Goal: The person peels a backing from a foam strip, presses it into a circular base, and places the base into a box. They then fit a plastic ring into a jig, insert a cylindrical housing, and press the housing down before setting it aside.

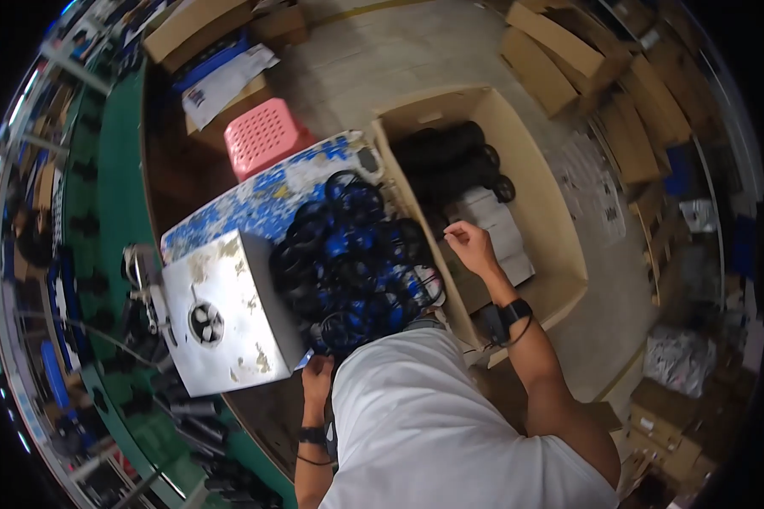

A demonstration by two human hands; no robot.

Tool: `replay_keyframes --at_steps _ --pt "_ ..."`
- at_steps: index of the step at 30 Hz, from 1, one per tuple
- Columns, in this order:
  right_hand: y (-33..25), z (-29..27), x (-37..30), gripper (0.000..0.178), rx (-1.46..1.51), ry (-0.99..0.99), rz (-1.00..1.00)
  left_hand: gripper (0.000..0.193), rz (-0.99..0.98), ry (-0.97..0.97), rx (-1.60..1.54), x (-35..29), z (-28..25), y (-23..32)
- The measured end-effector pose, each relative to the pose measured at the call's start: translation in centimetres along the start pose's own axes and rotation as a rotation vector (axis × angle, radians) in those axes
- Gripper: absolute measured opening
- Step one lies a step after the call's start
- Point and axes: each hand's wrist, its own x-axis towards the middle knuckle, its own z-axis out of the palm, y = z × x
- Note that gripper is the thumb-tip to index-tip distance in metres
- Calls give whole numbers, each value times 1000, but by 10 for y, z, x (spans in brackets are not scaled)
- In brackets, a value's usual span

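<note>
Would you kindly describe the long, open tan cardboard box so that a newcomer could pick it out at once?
Start from the worn blue-and-white bench carrying the heap of dark round pieces. Along its right side stands the long, open tan cardboard box, the person's right hand over it. Unlike the other brown cartons, it shows black rounded pieces beside white packets.

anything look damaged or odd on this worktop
Yes, wear: the silver metal box has brownish blotches on its top, and the tabletop is patchy blue and white, as if its coating were rubbed off. The dark round parts lie in a jumbled heap.
</note>
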Motion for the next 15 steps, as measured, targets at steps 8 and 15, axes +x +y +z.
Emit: replay_keyframes --at_steps 8,15 --pt "173 -39 56 42 -260 157 376 17 -36 -93 100 -26 -17 -1" --pt "243 -71 124 63 -526 447 538 18 -336 -148 299 -77 -55 -5"
